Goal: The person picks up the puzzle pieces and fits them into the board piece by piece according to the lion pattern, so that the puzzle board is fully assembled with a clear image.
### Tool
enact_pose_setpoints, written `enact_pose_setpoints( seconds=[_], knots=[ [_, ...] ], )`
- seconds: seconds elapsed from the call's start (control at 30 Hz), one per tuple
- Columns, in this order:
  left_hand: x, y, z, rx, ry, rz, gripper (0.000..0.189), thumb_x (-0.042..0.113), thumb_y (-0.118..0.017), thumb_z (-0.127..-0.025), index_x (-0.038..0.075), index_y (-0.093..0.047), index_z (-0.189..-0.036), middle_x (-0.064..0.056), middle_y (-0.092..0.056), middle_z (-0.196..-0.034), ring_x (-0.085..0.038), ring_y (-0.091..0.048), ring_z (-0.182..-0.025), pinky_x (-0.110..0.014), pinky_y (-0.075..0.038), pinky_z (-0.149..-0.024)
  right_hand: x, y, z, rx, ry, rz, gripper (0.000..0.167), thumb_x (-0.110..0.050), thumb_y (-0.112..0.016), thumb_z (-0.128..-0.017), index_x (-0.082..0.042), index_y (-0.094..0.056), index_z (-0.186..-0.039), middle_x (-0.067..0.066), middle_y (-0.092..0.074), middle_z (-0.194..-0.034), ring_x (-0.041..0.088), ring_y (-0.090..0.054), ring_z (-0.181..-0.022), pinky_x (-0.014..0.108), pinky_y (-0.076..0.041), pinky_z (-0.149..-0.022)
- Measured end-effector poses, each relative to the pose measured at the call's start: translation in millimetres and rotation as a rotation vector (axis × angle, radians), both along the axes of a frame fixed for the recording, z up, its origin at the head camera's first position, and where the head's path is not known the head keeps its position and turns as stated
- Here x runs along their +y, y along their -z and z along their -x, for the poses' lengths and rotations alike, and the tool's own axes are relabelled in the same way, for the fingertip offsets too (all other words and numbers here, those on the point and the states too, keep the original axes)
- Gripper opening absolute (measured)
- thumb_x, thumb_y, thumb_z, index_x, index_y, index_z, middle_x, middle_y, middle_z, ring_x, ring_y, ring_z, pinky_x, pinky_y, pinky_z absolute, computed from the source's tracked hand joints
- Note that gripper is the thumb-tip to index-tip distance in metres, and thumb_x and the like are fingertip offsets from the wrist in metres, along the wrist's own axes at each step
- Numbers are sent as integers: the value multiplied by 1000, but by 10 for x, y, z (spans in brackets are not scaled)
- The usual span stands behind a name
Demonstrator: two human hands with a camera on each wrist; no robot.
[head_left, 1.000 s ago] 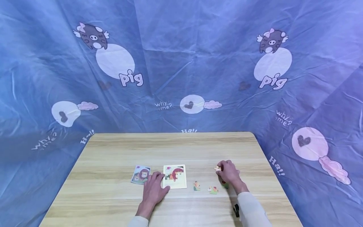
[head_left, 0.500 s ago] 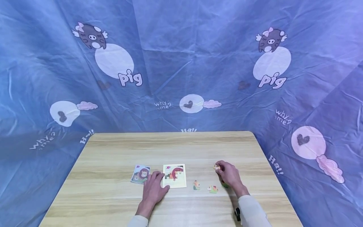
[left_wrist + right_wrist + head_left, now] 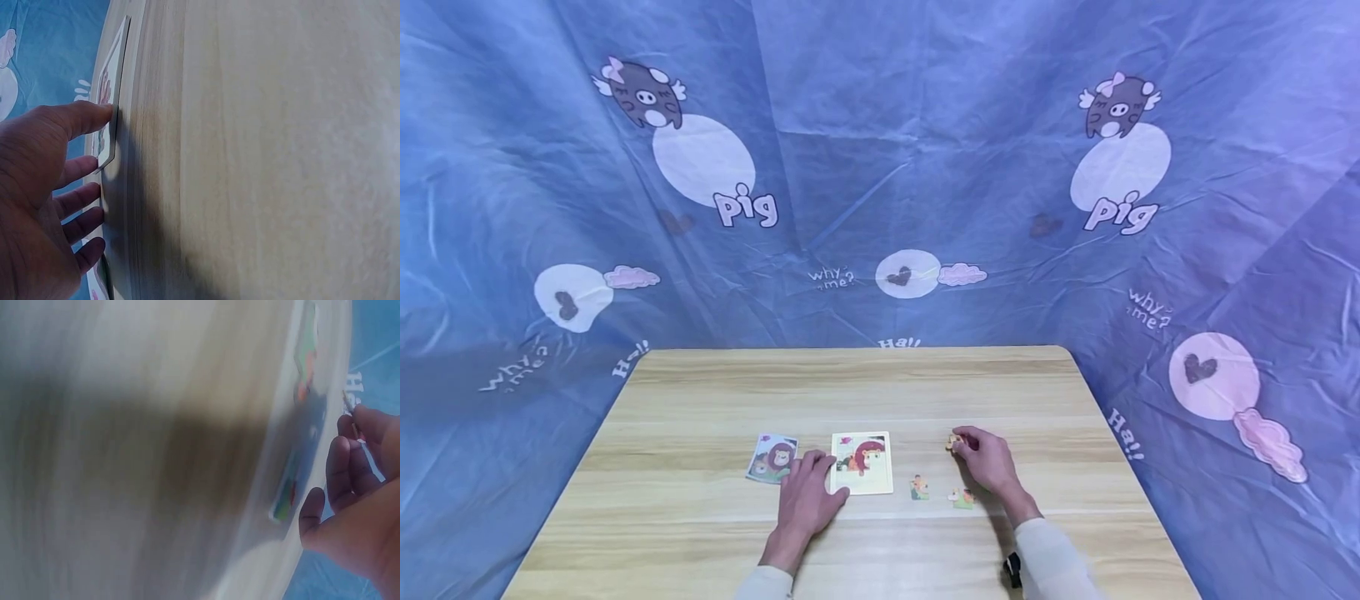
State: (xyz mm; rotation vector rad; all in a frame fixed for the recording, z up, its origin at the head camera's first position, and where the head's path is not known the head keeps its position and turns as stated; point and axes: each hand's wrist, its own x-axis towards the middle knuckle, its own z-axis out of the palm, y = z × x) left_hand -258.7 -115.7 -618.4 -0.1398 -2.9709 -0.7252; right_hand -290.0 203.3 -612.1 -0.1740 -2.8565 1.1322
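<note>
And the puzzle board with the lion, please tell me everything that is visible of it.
The puzzle board is a thin cream rectangle, stiff-looking, perhaps wood or card. Its upper part shows a red-maned lion's face and a pinkish figure in the top left corner; the lower part is bare. It lies flat on the table, right of the picture card; the left hand touches its edges with thumb and index finger.

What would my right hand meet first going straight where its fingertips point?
Probably the cream, rectangular puzzle board to its left, though how high the right hand hovers is unclear.
</note>
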Motion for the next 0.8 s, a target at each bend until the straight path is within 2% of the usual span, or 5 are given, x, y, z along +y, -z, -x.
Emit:
enact_pose_setpoints(
  seconds=[0.23,0.37,0.63,0.8],
  knots=[
    [12,-17,-10,5,-4,6,56,39,-75,-72,13,-65,-121,-7,-58,-126,-28,-50,-111,-43,-42,-84,-173,41,-6,40,-32,26,24,-20,-76,-81,-16,-73,-104,-6,-68,-77,6,-57,-68,26,-48,-67],
    [5,-19,-11,2,-6,9,56,39,-75,-72,13,-65,-121,-7,-58,-126,-28,-50,-110,-42,-42,-84,-304,24,3,41,-58,71,21,-21,-78,-78,-17,-74,-98,-8,-70,-76,4,-58,-66,22,-47,-65],
    [-7,-11,-2,-3,-3,-2,56,39,-74,-73,13,-65,-122,-7,-58,-127,-27,-50,-110,-42,-42,-83,-575,-4,24,14,-102,91,25,-22,-78,-78,-17,-73,-102,-7,-71,-79,4,-59,-68,23,-51,-67],
    [-13,1,-1,1,-8,-8,55,39,-75,-73,13,-65,-121,-7,-58,-127,-27,-50,-111,-42,-42,-83,-737,-5,38,19,-147,114,23,-19,-79,-78,-15,-73,-100,-5,-70,-76,4,-58,-64,21,-49,-62]
  ],
)
